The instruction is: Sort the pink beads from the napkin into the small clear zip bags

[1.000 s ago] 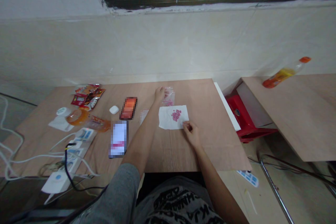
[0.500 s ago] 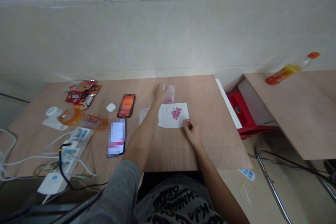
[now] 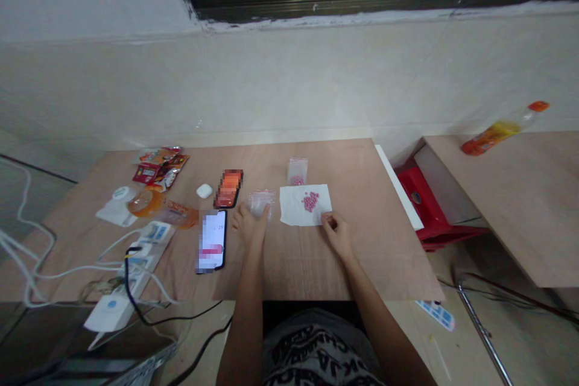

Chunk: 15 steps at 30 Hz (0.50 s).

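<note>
A white paper sheet (image 3: pixel 294 211) lies on the table with a cluster of pink beads (image 3: pixel 310 201) on it. The fingertips of my right hand (image 3: pixel 337 234) are pinched at the sheet's lower right corner. My left hand (image 3: pixel 250 226) is open, its fingers apart, at the near side of a clear zip bag (image 3: pixel 261 199). The thumb touches or overlaps the bag's right side. Just beyond the sheet lies a second clear zip bag (image 3: pixel 298 166) with pink beads at its bottom.
Left of my hands are two phones (image 3: pixel 228 188) (image 3: pixel 211 241), a white case (image 3: pixel 204 191), snack packets (image 3: pixel 160 167), an orange bottle (image 3: pixel 163 208) lying down and a power strip (image 3: pixel 131 277) with cables. A drink bottle (image 3: pixel 500 129) stands on another table, beside a red stool (image 3: pixel 425 199).
My left hand has drawn back from the far bag with the beads to the nearer zip bag on the left. My right hand stays at the paper's corner. The view has shifted slightly.
</note>
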{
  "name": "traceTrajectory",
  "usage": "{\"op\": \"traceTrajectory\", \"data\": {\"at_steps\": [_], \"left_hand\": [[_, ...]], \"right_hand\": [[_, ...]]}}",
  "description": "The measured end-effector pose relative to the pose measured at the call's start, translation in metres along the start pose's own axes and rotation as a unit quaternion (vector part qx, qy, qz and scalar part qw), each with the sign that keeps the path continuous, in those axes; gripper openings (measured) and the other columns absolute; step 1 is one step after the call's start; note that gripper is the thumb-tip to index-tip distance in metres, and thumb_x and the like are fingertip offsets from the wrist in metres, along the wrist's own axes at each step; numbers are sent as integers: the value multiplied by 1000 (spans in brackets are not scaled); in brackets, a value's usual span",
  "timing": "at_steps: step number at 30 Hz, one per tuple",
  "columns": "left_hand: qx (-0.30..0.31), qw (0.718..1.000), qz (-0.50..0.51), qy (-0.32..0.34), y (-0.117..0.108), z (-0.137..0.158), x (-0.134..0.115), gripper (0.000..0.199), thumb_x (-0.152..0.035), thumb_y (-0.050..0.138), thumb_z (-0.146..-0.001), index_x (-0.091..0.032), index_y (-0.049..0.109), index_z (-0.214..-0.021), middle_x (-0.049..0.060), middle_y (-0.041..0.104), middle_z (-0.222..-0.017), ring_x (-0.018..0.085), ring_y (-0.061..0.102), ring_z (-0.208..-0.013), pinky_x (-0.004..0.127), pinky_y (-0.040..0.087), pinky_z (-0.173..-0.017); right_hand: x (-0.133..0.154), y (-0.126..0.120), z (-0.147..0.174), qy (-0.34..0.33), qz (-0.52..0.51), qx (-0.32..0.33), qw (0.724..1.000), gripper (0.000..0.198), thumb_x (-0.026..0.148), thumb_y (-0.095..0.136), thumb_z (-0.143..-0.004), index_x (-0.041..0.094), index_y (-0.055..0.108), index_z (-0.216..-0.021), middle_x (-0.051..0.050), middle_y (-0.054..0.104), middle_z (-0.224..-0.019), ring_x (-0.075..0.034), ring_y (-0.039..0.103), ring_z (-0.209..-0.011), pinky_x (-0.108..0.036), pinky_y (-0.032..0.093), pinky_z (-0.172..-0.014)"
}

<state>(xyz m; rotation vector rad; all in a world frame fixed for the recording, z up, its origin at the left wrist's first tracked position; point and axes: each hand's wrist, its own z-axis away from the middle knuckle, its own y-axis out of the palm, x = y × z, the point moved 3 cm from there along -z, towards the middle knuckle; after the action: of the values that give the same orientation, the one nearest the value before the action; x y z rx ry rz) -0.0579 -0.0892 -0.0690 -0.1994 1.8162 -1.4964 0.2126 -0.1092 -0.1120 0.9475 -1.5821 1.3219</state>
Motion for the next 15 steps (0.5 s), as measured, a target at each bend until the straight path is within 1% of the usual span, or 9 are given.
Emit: {"op": "traceTrajectory", "data": {"at_steps": [4,7,12,15], "left_hand": [[-38,998,-38,7,7,1,-7,86,-69,58,-74,-12,43,-137,23,49,-137,40,45,-127,55,34,-104],[-61,997,-45,26,13,-1,-19,88,-70,57,-73,-11,43,-137,24,46,-140,39,43,-127,54,34,-103],[-54,996,-36,54,26,-5,-32,85,-68,57,-74,-9,44,-134,25,35,-148,39,36,-134,54,31,-106],[-54,996,-35,57,26,-4,-34,81,-65,57,-75,-10,45,-133,24,35,-149,38,35,-135,55,30,-107]], "right_hand": [[1,-1,0,-1,-2,0,1000,29,42,53,-86,17,68,-88,-4,64,-72,-17,56,-64,-28,43,-62],[1,-1,0,-4,7,-2,1000,30,43,53,-85,17,68,-88,-4,63,-71,-17,54,-63,-28,42,-62],[3,-2,0,-12,16,-1,1000,30,42,53,-85,17,68,-89,0,56,-65,-15,51,-59,-27,40,-60],[5,-2,0,-12,17,-1,1000,30,42,52,-85,17,67,-89,0,56,-64,-15,50,-58,-26,39,-58]]}}
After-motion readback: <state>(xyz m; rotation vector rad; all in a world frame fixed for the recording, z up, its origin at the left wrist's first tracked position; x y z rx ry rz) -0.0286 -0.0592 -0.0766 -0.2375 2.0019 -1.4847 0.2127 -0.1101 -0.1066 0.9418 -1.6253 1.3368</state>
